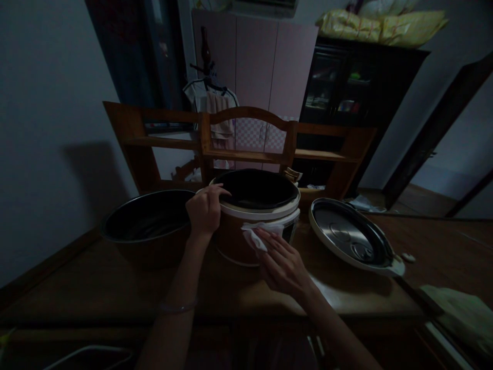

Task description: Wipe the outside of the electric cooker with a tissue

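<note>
A large rice cooker body [234, 237] with a pale rim stands on the wooden desk, its dark inside facing up. My left hand [206, 208] grips the rim on the left, fingers hooked over the edge. A folded white cloth [256, 237], perhaps a tissue, is pressed to the cooker's front by my right hand [283, 264], close to the panel. Left of the cooker sits a dark inner pot [148, 218]. To the right lies the detached round lid [342, 231], its metal underside turned up.
Behind the cooker rises a wooden desk shelf [250, 154]. A small white piece [408, 257] lies beside the lid, and a pale green bag [458, 311] is at the lower right. A wall [46, 169] borders the desk on the left. The room is dim.
</note>
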Motion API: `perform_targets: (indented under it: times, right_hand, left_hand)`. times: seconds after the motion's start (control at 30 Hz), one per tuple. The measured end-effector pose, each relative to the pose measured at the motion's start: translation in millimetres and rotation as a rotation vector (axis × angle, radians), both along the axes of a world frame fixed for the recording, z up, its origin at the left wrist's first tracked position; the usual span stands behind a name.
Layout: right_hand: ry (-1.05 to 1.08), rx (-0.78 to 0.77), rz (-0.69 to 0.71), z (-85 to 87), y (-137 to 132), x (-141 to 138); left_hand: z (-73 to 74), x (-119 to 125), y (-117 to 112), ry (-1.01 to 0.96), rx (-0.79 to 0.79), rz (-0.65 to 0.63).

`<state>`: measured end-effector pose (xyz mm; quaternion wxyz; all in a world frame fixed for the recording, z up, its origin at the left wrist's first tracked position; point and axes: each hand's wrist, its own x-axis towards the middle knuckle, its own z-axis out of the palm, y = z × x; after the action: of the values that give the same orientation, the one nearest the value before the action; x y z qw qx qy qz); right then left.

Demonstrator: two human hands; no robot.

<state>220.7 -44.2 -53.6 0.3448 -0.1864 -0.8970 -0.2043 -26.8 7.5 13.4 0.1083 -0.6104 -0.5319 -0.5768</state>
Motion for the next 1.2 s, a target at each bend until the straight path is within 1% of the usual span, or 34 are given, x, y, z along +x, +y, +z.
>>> perform_targets:
  times: [0.13, 0.33, 0.63, 0.9, 1.1, 1.2]
  right_hand:
    - [-0.016, 0.004, -0.013, -2.8, 0, 1]
    - [-0.068, 0.003, -0.002, -19.1, 0, 7]
    - [-0.138, -0.093, 0.013, -34.6, -2, 18]
    - [-0.134, -0.082, 0.042, -46.6, -1, 20]
    - [-0.124, -0.053, 0.036, -52.8, -7, 20]
    - [-0.115, -0.084, 0.029, -55.1, -11, 19]
  left_hand:
    - [1.1, 0, -2, 0.0, -0.005, -0.002]
    - [1.1, 0, -2, 0.01, -0.012, -0.001]
    - [1.3, 1, -2, 0.005, -0.008, -0.003]
    - [-0.2, -1, -1, 0.006, -0.01, 0.0]
    - [0.6, 0, -2, -0.004, -0.02, 0.008]
    - [1.0, 0, -3, 0.001, -0.025, 0.006]
